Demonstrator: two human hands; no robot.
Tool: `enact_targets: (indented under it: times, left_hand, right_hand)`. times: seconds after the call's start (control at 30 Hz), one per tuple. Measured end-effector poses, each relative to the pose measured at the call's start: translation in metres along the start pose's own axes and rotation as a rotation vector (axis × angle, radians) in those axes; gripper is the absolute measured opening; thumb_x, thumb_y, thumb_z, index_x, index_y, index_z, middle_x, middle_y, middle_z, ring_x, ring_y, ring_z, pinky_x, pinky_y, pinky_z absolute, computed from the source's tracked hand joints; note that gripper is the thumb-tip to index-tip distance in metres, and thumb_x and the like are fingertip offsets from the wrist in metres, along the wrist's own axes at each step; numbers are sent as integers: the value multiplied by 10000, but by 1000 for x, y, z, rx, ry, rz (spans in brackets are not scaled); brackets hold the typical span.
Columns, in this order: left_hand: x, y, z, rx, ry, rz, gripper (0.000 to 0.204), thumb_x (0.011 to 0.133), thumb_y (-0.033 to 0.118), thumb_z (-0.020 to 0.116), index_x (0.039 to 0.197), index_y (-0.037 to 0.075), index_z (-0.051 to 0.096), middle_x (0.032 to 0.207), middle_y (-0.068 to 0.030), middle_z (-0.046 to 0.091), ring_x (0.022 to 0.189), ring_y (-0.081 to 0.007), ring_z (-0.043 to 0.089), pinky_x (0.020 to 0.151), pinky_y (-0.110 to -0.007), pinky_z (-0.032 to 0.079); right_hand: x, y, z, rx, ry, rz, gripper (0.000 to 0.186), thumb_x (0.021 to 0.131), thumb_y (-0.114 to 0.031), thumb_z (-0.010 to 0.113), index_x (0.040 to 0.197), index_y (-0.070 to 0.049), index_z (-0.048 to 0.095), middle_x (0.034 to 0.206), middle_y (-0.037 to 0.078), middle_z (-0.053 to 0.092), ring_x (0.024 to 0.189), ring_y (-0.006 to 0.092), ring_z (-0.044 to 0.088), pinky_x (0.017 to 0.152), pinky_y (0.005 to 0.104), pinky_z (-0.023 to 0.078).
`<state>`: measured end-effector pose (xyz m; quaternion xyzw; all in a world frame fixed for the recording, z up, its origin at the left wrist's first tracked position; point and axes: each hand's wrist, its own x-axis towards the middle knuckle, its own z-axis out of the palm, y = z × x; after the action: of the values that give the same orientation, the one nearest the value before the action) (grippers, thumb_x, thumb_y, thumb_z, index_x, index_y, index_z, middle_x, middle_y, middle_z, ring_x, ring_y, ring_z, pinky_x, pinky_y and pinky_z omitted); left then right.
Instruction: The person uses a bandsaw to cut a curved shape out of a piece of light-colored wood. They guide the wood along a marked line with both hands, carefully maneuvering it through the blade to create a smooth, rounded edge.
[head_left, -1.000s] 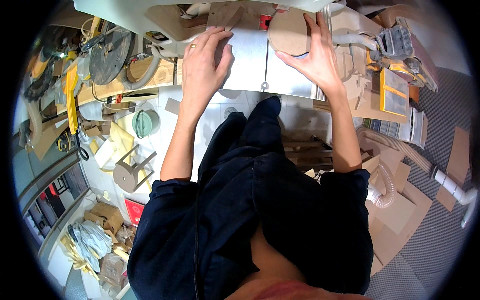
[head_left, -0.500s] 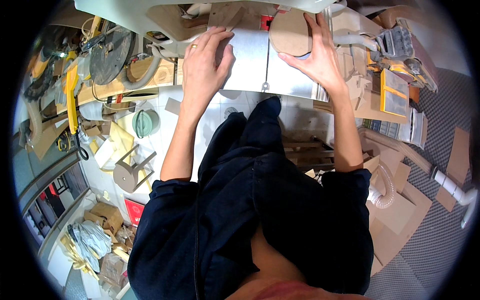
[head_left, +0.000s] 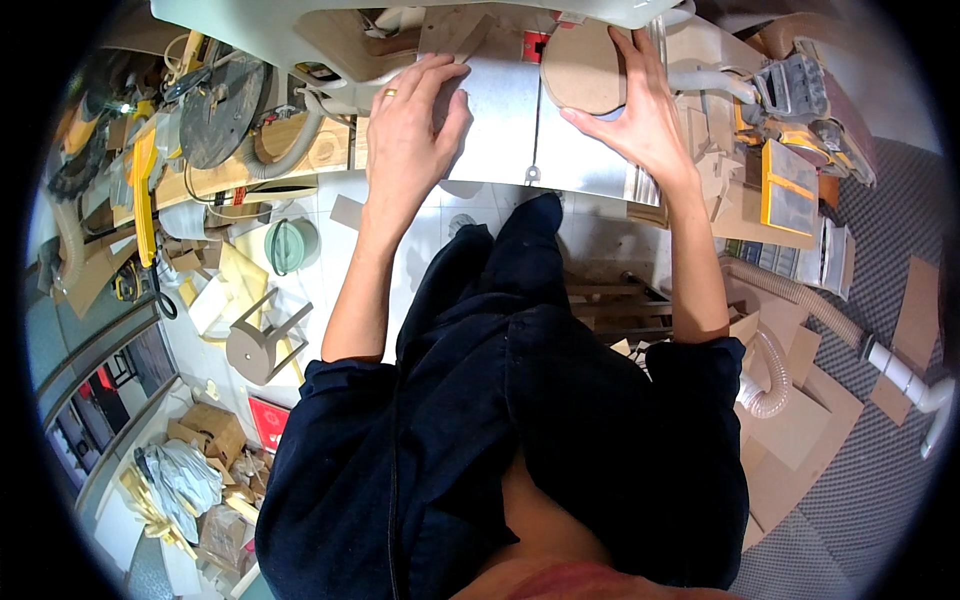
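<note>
I stand at a grey metal saw table [head_left: 505,140] seen from above. My left hand [head_left: 410,120] lies flat on its left side, fingers spread, fingertips near a small wooden piece [head_left: 450,30] at the table's far edge. My right hand [head_left: 640,115] rests with spread fingers on the right edge of a rounded brown board [head_left: 580,70] that lies on the table. A narrow slot [head_left: 535,125] runs down the table between my hands. Neither hand grips anything.
A round sanding disc machine [head_left: 225,105] and yellow tools [head_left: 140,190] stand at the left. A small stool [head_left: 260,345] and a green lid [head_left: 290,245] lie on the floor. At the right are a yellow case [head_left: 785,190], a ribbed hose [head_left: 790,300] and cardboard pieces [head_left: 800,430].
</note>
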<state>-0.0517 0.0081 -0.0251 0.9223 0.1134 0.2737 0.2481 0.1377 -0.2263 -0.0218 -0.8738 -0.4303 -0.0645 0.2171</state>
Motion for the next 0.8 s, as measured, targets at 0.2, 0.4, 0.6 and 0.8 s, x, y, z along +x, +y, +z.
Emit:
enact_targets:
  times: [0.2, 0.4, 0.6, 0.8]
  left_hand:
    - [0, 0, 0, 3, 10, 4, 308, 996, 229, 663, 1266, 104, 744, 1368, -139, 707, 1297, -325, 649, 1109, -464, 464]
    - [0, -1, 1, 4, 6, 1, 306, 998, 229, 662, 1266, 104, 743, 1373, -139, 705, 1304, -325, 645, 1115, -465, 459]
    - [0, 0, 0, 7, 0, -3, 308, 1000, 230, 662, 1270, 107, 743, 1384, -141, 701, 1307, -327, 643, 1117, -465, 457]
    - [-1, -1, 0, 5, -4, -7, 313, 1003, 231, 658, 1278, 105, 740, 1387, -139, 700, 1309, -322, 642, 1121, -464, 456]
  right_hand:
    - [0, 1, 1, -2, 2, 1, 1195, 720, -630, 890, 1655, -122, 347, 1703, 266, 292, 1549, 468, 353, 1258, 560, 367]
    - [1, 1, 2, 15, 6, 2, 1196, 719, -633, 890, 1656, -128, 345, 1703, 268, 290, 1552, 465, 351, 1259, 558, 364]
    - [1, -1, 0, -12, -1, 23, 1198, 716, -640, 888, 1657, -135, 346, 1706, 267, 286, 1557, 457, 345, 1262, 555, 361]
    - [2, 1, 3, -13, 2, 25, 1209, 708, -646, 890, 1655, -122, 351, 1703, 275, 286, 1546, 470, 359, 1253, 557, 376]
